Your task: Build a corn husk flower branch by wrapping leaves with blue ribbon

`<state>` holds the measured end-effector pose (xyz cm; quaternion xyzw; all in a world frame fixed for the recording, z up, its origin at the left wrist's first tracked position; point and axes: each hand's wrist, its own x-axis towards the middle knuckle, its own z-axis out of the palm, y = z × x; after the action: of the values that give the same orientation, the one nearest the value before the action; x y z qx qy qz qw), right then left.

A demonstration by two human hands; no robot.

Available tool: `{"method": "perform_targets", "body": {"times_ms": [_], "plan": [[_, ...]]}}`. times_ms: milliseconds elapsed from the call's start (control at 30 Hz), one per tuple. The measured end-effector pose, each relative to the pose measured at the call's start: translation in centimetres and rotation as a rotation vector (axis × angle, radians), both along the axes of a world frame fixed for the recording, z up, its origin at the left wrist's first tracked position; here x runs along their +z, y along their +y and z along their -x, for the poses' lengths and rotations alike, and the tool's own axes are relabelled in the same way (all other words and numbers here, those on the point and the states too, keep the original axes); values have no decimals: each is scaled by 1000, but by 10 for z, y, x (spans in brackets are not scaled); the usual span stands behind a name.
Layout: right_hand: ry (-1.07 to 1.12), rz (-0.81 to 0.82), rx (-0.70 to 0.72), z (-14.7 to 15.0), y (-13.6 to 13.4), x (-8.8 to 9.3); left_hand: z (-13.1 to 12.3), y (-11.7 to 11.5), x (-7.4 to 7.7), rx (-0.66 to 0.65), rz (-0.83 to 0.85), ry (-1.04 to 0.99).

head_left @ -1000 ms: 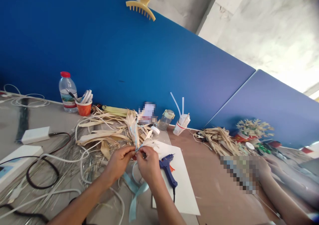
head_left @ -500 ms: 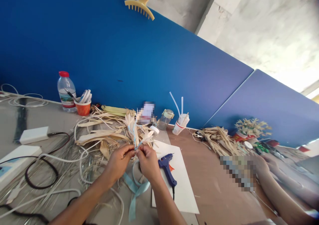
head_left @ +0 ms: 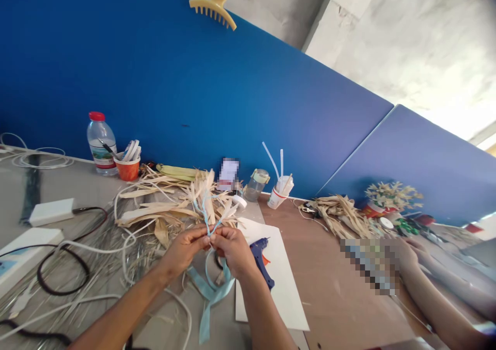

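My left hand (head_left: 188, 244) and my right hand (head_left: 231, 247) meet in front of me, each closed in a pinch at the base of some blue-wrapped stems (head_left: 207, 221). The stems branch upward from my fingertips. Pale corn husk pieces (head_left: 208, 205), shaped like petals, stand at their tops. A light blue ribbon (head_left: 211, 294) hangs and curls below my hands over the table. My fingers partly hide where the stems join. Just right of my right hand lies a blue glue gun (head_left: 263, 265), partly covered by that hand, on a white sheet (head_left: 284, 288).
Dried corn husks (head_left: 151, 213) lie behind my hands. White cables (head_left: 126, 252), a power strip (head_left: 29, 254) and thin wires spread at left. A bottle (head_left: 101, 151), a cup of pens (head_left: 127, 169), a jar (head_left: 256, 187) and a phone (head_left: 228, 173) stand along the blue partition. Another person's arms (head_left: 430, 293) are at right.
My hands stay together at the stems with small finger shifts. The husk pieces tilt slightly, and my right forearm covers more of the glue gun's handle end. The view shifts a little.
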<state>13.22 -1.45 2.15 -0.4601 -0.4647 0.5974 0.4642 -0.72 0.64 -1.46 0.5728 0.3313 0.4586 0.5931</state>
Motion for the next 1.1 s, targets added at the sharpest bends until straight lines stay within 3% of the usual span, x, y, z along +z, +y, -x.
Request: {"method": "perform_targets", "body": {"times_ms": [200, 400, 600, 800, 1100], "plan": [[97, 91, 77, 1, -3, 1, 5, -1, 1, -172, 251, -211], [71, 82, 3, 5, -5, -2, 7, -1, 3, -125, 294, -290], [73, 45, 43, 6, -6, -7, 11, 0, 7, -139, 296, -292], [69, 1, 52, 5, -8, -8, 10, 0, 13, -56, 359, -382], [-79, -95, 47, 4, -9, -11, 14, 2, 16, 36, 372, -361]]}}
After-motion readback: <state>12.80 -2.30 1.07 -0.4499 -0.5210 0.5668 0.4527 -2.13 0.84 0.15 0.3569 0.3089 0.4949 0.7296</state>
